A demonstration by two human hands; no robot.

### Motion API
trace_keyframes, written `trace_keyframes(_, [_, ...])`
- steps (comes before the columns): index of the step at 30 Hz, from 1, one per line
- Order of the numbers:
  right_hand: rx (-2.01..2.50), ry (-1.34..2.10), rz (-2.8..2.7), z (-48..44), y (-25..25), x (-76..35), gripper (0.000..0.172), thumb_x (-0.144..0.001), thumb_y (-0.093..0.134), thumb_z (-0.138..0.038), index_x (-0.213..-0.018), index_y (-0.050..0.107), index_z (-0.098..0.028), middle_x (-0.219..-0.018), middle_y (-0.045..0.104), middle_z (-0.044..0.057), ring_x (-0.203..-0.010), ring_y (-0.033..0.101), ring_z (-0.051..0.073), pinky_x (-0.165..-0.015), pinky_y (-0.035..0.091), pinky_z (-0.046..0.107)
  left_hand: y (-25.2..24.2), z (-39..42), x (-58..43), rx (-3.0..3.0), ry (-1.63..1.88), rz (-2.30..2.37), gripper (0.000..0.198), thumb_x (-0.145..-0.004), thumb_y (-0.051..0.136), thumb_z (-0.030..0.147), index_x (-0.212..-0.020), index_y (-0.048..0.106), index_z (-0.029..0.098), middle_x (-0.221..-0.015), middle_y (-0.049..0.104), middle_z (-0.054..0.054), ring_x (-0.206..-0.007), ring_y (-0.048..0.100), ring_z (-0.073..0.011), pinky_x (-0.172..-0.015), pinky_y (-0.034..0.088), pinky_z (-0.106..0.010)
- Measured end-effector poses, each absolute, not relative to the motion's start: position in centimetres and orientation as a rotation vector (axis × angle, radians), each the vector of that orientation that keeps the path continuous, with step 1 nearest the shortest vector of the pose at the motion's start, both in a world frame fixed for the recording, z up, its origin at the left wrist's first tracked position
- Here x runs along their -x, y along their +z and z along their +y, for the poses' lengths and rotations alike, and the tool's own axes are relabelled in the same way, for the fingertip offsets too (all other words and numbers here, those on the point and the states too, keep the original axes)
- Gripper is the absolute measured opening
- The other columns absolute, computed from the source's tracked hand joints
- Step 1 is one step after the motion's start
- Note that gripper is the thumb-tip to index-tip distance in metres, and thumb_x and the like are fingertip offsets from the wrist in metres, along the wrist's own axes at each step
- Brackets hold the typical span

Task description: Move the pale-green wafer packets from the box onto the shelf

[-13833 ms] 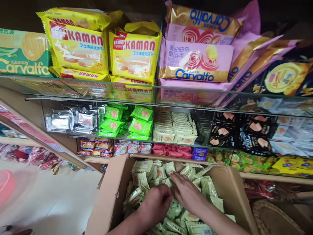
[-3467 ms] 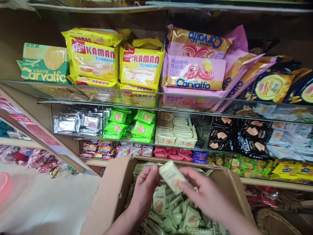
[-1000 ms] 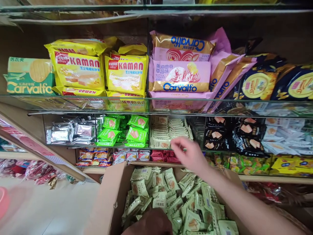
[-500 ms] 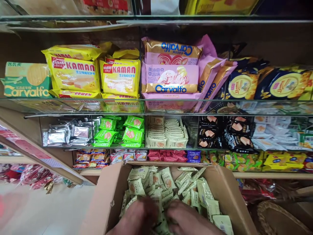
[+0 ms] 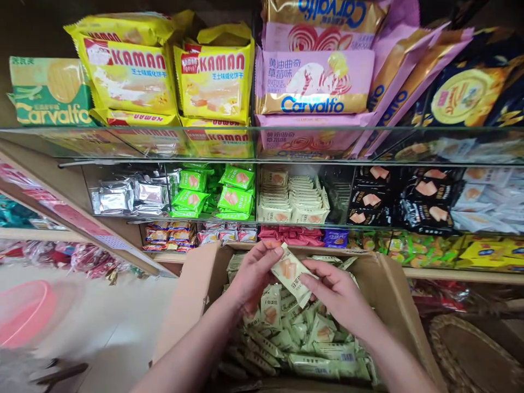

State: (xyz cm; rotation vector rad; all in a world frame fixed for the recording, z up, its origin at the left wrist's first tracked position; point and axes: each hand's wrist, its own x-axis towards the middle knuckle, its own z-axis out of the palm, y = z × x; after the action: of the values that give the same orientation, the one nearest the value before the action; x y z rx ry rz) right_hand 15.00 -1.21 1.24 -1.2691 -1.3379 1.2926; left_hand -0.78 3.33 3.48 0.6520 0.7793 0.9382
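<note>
1. Biggest by far, the shelving unit (image 5: 470, 275), loaded across its levels! Along the upper glass edge: a green Carvalfo pack (image 5: 49, 93) at the left, then yellow Kaman packs (image 5: 126, 76), pink-and-gold cookie packs (image 5: 315, 82), some leaning, and dark blue packs (image 5: 466, 98) at the right.
2. Its middle level, split by clear dividers: silver packets (image 5: 114, 199) by the left end, bright green packets (image 5: 237, 199), two neat rows of pale packets (image 5: 274, 213), black packets (image 5: 368, 199), white packets (image 5: 487, 196). Tucked under that, small sweets, with purple packets (image 5: 335, 238) beside a pink-red bunch (image 5: 290, 236).
3. Below the shelf front, the open cardboard box (image 5: 192, 278), its left flap folded outward. Inside, loose pale-green packets (image 5: 323, 333) lie every which way, some flat, some on edge, heaped from the far edge toward the near one.
4. Over on the floor at the left, a pink tub (image 5: 27, 322); off the box's right side, a woven basket (image 5: 440, 333).
5. And here are the hands! Left hand (image 5: 256, 270): fingers pinching one end of a packet. Right hand (image 5: 327, 281): fingers gripping the other end.
6. Smallest, that single pale-green packet (image 5: 290, 273), tilted, cake picture showing, held above the heap toward the box's far edge.
</note>
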Motion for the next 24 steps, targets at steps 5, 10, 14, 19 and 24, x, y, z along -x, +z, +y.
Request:
trace_keyframes(5, [1.215,1.257,-1.120,-1.6,1.2,-14.6,0.039,-0.073,0.060,-0.035,-0.108,0.049,-0.020,-0.095,0.062,0.005,-0.082,0.057,0.016,-0.070,0.046,0.029,2.6,3.6,0.6,-0.728,0.893,0.860,0.022,-0.063,0.070,0.032,-0.069,0.062,0.013,-0.054,0.057,0.003,-0.045,0.048,-0.0054,-0.043,0.035,-0.016])
trace_keyframes(10, [1.160,1.337,-0.947,-2.1,0.3,-14.0,0.041,-0.072,0.061,-0.035,-0.104,0.037,-0.023,-0.089,0.064,0.005,-0.075,0.060,0.017,-0.059,0.050,0.029,1.0,3.0,0.0,-0.546,0.998,0.818,0.018,-0.065,0.069,0.028,-0.070,0.059,0.013,-0.062,0.059,0.002,-0.051,0.051,-0.0067,-0.051,0.043,-0.019])
trace_keyframes(14, [1.417,0.970,-1.254,-0.7,3.6,-17.0,0.034,-0.073,0.059,-0.034,-0.098,0.040,-0.023,-0.082,0.065,0.004,-0.065,0.060,0.016,-0.054,0.049,0.027,0.2,2.6,0.1,-0.565,0.973,0.817,0.022,-0.069,0.065,0.028,-0.086,0.057,0.017,-0.074,0.060,0.000,-0.059,0.056,-0.0094,-0.054,0.043,-0.020])
trace_keyframes(19, [1.783,-0.142,-1.894,4.2,11.1,-20.7,0.039,-0.078,0.048,-0.026,-0.115,0.045,-0.015,-0.097,0.061,0.011,-0.084,0.059,0.024,-0.071,0.046,0.035,-0.6,2.2,0.2,-0.700,0.884,0.898,0.023,-0.068,0.063,0.025,-0.087,0.054,0.018,-0.071,0.059,0.001,-0.057,0.055,-0.0087,-0.054,0.040,-0.020])
trace_keyframes(24, [2.107,-0.564,-2.314,9.7,12.7,-20.2,0.026,-0.074,0.046,-0.013,-0.096,0.060,-0.009,-0.099,0.058,0.018,-0.078,0.060,0.025,-0.062,0.045,0.030,-1.1,1.8,-0.1,-0.781,0.835,0.929,0.023,-0.066,0.063,0.025,-0.085,0.052,0.018,-0.068,0.058,0.003,-0.055,0.054,-0.0085,-0.052,0.038,-0.020])
